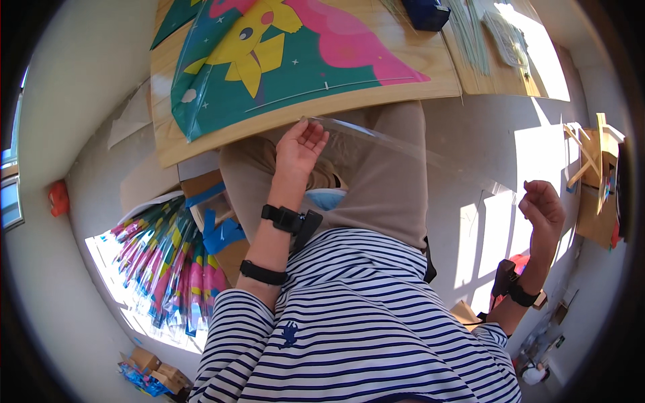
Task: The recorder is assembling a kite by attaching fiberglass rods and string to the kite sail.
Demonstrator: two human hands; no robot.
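A long strip of clear tape (403,151) stretches over my lap, from the table's front edge out to the right. My left hand (301,148), palm up with fingers curled, pinches its left end. Far to the right, my right hand (543,205) is raised with thumb and fingers together at the other end. Just beyond my left hand, a green and pink film sheet (222,111) printed with a yellow cartoon figure lies on the wooden table (376,97). A thin pale rod (302,96) with a small white piece at its middle rests along the sheet's near edge.
A dark blue box-like holder (427,15) stands at the table's far side. Thin rods (470,40) and a clear plastic tray (505,40) lie at the far right. Left of my legs are a cardboard box (232,258) and a pile of folded printed sheets (168,269).
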